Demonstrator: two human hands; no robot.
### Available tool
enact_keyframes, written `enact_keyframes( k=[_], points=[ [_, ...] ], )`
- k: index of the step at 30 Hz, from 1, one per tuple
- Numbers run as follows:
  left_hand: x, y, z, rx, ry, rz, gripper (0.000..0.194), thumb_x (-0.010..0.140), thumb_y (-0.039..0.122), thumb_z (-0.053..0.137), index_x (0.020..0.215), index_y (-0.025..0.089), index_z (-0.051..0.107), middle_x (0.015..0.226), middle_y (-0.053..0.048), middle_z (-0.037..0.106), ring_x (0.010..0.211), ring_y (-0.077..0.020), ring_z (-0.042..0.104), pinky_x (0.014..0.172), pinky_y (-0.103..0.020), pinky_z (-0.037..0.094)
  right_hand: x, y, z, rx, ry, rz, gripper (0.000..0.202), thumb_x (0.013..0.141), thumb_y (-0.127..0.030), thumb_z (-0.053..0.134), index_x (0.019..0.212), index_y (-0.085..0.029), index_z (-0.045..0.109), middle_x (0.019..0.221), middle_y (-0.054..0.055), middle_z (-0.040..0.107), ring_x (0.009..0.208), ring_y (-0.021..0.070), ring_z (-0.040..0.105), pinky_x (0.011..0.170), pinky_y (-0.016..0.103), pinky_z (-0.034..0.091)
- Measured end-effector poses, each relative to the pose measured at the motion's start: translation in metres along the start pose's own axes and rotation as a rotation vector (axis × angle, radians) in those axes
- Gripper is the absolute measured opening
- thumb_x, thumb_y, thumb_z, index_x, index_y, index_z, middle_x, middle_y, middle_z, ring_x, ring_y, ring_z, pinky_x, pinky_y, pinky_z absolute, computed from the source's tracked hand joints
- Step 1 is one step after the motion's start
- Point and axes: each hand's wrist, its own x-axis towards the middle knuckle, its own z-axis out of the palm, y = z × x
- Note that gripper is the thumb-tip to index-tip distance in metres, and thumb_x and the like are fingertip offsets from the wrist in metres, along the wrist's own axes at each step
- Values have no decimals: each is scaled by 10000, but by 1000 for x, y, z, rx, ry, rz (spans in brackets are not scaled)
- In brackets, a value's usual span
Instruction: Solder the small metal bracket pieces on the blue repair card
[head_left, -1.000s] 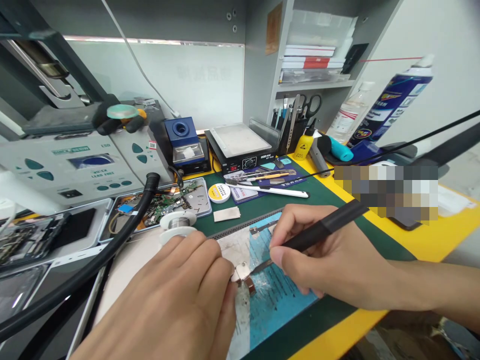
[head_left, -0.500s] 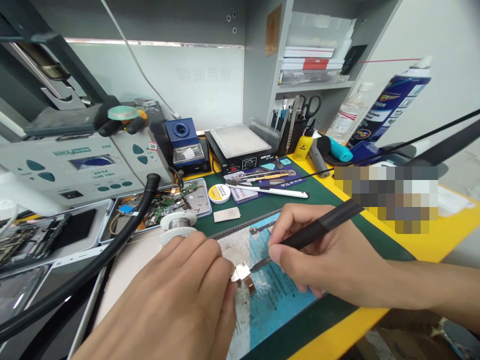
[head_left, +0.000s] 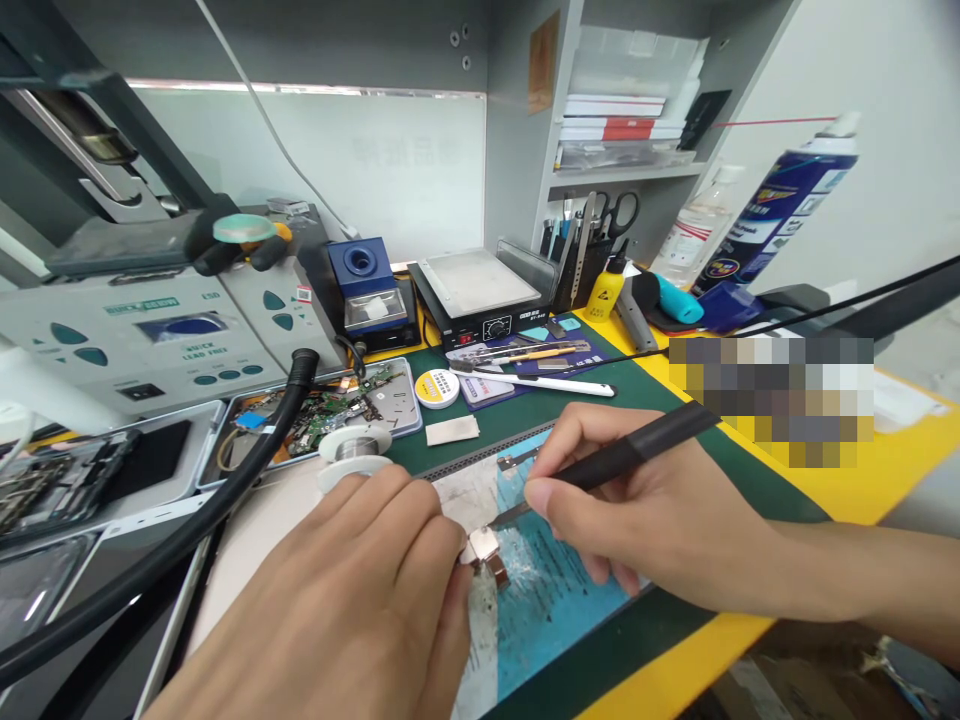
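Note:
Pinched in my right hand (head_left: 637, 500) is a black pen-like tool (head_left: 637, 447) with a cable at its rear and a thin dark blade tip. The tip reaches the upper edge of a small silvery part (head_left: 484, 542) with a brown flex strip (head_left: 496, 571). My left hand (head_left: 360, 580) is closed at the left end of this part, its fingertips largely hidden behind the knuckles. Under both hands lies a stained white and blue work plate (head_left: 547, 620). Near its top edge sits a small metal piece (head_left: 510, 462), partly behind my right fingers.
A solder spool (head_left: 355, 450) stands behind my left hand. Farther back are a tray of circuit boards (head_left: 401, 395), a round tin (head_left: 437, 388), a white brush (head_left: 555, 383) and a hot plate (head_left: 480, 285). A black hose (head_left: 262, 455) crosses the left side.
The blade tip has shifted slightly left and up along the silvery part, with my right fingers following. My left hand has barely moved.

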Motion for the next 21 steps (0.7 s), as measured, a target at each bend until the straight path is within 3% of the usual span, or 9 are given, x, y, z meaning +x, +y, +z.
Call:
enact_keyframes(
  k=[11, 14, 21],
  points=[
    [-4, 0, -1, 5, 9, -31, 207, 954, 251, 470, 748, 271, 461, 722, -3, 558, 635, -234, 498, 589, -435, 407, 1, 2, -1, -70, 12, -19, 161, 828, -285, 706, 788, -232, 558, 458, -88, 520, 330, 71, 476, 293, 125, 381],
    [-3, 2, -2, 2, -47, -31, 188, 942, 213, 482, 762, 266, 470, 757, -15, 586, 651, -238, 504, 609, -443, 410, 0, 2, -1, -62, 7, -8, 175, 824, -285, 721, 792, -229, 558, 463, -86, 525, 335, 68, 474, 300, 124, 387],
    [0, 2, -5, -14, -53, -5, 189, 942, 203, 485, 764, 260, 468, 690, -2, 513, 633, -237, 481, 582, -436, 398, 0, 4, -1, -54, 27, -21, 181, 807, -275, 746, 798, -226, 572, 488, -77, 533, 353, 83, 507, 297, 137, 398]
  ],
)
